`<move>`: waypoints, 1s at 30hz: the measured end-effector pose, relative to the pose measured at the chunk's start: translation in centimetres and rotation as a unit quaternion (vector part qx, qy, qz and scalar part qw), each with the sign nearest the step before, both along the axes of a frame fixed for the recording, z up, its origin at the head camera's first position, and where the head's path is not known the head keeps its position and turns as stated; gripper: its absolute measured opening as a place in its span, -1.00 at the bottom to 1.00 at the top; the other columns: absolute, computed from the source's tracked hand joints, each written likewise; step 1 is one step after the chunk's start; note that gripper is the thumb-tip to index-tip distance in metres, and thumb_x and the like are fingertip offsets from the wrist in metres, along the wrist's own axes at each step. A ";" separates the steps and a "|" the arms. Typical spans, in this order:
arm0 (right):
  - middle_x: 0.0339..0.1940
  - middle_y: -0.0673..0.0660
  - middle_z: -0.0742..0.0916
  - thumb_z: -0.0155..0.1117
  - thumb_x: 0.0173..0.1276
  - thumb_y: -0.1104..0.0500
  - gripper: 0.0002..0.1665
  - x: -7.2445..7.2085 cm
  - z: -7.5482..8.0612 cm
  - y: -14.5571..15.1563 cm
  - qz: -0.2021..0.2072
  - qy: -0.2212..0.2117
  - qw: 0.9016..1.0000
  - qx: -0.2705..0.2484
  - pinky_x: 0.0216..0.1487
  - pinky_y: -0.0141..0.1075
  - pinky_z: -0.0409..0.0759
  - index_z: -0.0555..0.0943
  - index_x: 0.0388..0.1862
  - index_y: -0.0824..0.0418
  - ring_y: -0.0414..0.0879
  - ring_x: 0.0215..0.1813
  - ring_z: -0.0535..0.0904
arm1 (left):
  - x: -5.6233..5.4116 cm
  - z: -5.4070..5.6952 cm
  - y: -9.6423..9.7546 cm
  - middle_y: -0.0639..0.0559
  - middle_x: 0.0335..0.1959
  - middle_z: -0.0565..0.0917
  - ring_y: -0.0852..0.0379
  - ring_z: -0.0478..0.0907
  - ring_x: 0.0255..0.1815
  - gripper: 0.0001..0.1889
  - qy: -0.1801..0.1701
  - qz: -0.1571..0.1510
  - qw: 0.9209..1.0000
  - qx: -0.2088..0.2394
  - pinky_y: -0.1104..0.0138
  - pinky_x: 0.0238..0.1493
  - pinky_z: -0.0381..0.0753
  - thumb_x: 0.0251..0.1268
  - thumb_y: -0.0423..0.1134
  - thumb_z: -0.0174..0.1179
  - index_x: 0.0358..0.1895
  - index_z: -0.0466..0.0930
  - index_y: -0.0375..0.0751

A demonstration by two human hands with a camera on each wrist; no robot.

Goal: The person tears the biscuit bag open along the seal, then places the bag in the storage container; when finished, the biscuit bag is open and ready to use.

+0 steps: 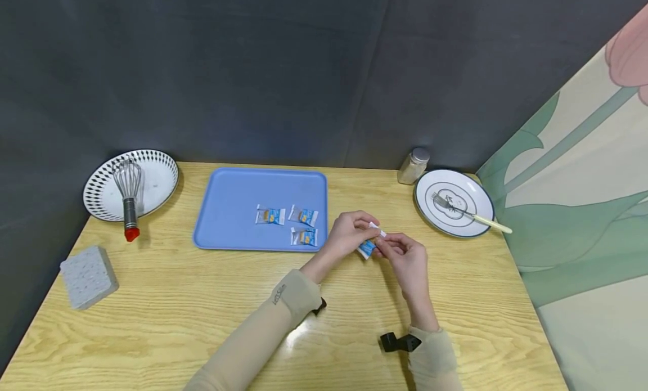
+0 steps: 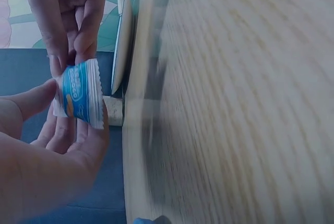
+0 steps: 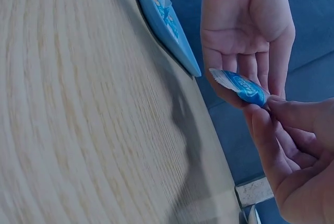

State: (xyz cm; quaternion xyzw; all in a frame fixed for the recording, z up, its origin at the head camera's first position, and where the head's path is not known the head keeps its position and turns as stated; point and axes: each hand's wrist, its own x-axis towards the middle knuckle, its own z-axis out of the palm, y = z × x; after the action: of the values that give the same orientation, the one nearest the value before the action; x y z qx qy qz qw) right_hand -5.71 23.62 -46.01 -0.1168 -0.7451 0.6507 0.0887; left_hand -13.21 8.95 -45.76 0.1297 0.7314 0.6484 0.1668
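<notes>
Both hands hold one small blue-and-white wrapped snack packet [image 1: 367, 248] above the table, right of the blue tray [image 1: 230, 211]. My left hand [image 1: 349, 233] grips it between thumb and fingers. The thumb and fingers of my right hand [image 1: 409, 261] pinch it from the other side. In the left wrist view the packet [image 2: 78, 92] shows blue print and a crimped white end; no opening in the wrapper can be made out. Three similar packets, a left one [image 1: 270, 215], an upper right one [image 1: 304, 215] and a lower right one [image 1: 304, 237], lie on the tray.
At the left, a whisk [image 1: 130, 202] lies across a patterned plate [image 1: 162, 180], with a grey sponge-like block [image 1: 88, 277] nearer. At the back right, a lidded shaker jar [image 1: 413, 166] stands beside a white plate [image 1: 427, 202] with a fork [image 1: 471, 215] on it.
</notes>
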 end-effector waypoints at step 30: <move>-0.26 0.44 0.75 0.36 0.46 0.51 -0.88 -0.8 0.2 -2.0 -0.043 0.072 0.996 0.010 -0.18 -0.24 0.79 0.65 -0.10 0.60 -0.20 -0.35 0.78 | -2.2 0.7 -2.1 -0.18 -0.11 0.78 0.16 0.72 -0.19 -0.85 0.082 -0.113 0.989 -0.050 0.42 -0.07 0.67 0.58 -0.39 0.27 -0.03 0.78 -0.42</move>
State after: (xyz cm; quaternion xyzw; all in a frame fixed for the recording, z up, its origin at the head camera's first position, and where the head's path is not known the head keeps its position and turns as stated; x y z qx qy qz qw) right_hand -6.55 21.64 -45.77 -0.1003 -0.7373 0.6458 0.1711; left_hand -15.40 6.83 -45.09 0.2561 0.7548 0.5750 0.1847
